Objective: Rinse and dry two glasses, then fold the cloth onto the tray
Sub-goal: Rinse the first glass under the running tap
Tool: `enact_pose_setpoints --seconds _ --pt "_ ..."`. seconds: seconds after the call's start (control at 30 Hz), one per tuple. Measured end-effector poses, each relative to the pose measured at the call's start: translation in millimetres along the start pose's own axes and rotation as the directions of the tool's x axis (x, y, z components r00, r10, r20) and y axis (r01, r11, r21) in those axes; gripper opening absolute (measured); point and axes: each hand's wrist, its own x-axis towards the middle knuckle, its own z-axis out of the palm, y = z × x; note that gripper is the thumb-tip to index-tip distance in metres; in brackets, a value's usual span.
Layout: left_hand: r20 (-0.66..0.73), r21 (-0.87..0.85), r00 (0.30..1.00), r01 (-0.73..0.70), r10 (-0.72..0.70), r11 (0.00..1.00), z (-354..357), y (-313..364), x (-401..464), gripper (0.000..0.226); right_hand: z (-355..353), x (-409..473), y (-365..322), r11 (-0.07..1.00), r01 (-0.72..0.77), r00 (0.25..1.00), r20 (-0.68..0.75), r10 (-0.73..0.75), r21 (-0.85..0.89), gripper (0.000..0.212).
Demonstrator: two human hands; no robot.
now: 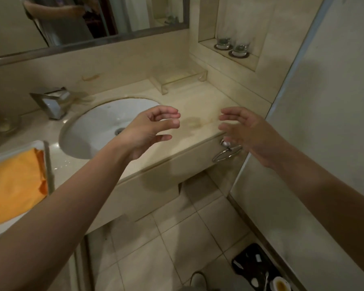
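Observation:
Two clear glasses stand on dark coasters in a wall niche at the upper right, one behind (223, 42) and one in front (240, 48). An orange cloth (13, 183) lies folded on a white tray (23, 144) at the left edge of the counter. My left hand (149, 131) hovers over the right rim of the white sink (97, 127), fingers loosely curled and holding nothing. My right hand (246, 131) hovers over the counter's right front corner, fingers relaxed and empty. Both hands are well below and short of the glasses.
A chrome faucet (53, 103) stands left of the sink. A clear acrylic shelf (179, 80) sits at the back of the counter. A chrome towel ring (227, 152) hangs on the counter front. A dark tray (259, 269) with a cup lies on the tiled floor. A wall panel (324, 122) bounds the right.

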Motion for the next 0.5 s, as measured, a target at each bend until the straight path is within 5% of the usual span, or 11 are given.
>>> enact_pose_setpoints --seconds 0.5 --pt "0.072 0.020 0.996 0.045 -0.046 0.999 -8 -3 190 0.019 -49 158 22 0.999 -0.037 0.995 -0.088 0.036 -0.008 0.027"
